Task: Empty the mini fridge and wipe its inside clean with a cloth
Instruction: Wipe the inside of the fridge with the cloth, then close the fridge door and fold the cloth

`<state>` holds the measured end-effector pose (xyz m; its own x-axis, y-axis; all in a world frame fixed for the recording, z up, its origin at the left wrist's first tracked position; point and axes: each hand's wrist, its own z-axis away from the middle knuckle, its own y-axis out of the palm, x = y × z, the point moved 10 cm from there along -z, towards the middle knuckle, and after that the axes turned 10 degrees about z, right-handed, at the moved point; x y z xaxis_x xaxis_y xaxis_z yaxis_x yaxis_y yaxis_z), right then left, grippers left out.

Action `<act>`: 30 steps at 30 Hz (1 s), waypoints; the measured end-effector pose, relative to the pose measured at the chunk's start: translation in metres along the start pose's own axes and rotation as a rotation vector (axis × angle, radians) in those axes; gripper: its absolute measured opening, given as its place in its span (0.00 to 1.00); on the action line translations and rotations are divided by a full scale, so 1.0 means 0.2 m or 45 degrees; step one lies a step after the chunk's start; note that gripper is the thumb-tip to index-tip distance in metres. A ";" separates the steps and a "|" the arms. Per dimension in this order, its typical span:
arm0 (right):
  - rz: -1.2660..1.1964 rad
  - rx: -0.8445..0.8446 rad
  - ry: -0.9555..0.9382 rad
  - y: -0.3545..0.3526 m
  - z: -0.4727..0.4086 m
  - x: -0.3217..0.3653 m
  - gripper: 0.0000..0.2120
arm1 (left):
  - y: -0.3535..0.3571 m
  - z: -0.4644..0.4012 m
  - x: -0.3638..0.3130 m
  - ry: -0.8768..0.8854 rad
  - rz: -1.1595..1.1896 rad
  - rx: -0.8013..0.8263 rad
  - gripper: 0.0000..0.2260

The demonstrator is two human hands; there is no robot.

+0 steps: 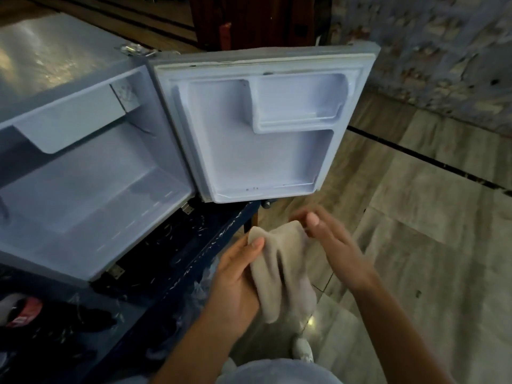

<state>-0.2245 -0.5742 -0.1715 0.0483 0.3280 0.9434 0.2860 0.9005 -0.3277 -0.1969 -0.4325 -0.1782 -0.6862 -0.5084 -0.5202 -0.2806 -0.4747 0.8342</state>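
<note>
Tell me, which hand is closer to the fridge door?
Right. The right hand is just below the door, at the cloth's top; the left hand grips it lower down.

The mini fridge (91, 173) stands at the left on a low stand (177, 261). Its door (257, 126) hangs wide open to the right of it. A small shelf (299, 117) sits in the upper right part of the door. In front of the door, the left hand (235, 275) and the right hand (329, 239) hold a cloth (282, 267) between them, left hand on its left side, right hand at its top right. The tiled floor (429, 231) lies to the right, below the hands. A bottle (22, 311) lies at the far left, in front of the fridge.
</note>
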 end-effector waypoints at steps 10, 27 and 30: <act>0.208 0.129 -0.126 -0.39 -0.14 -0.08 0.14 | 0.11 -0.11 -0.20 0.614 -1.332 -0.438 0.06; 1.084 -0.107 -0.571 -1.01 -0.76 0.42 0.22 | 0.43 -0.32 -0.11 0.803 -1.641 -0.388 0.06; 1.273 -0.236 -0.617 -1.07 -0.95 0.55 0.27 | 0.41 -0.29 -0.10 0.778 -1.727 -0.395 0.05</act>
<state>-0.0983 -0.7841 0.0123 -0.0297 0.9912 0.1287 0.4669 0.1276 -0.8751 -0.1673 -0.5024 -0.1090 0.3633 0.2498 -0.8976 -0.2503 -0.9018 -0.3523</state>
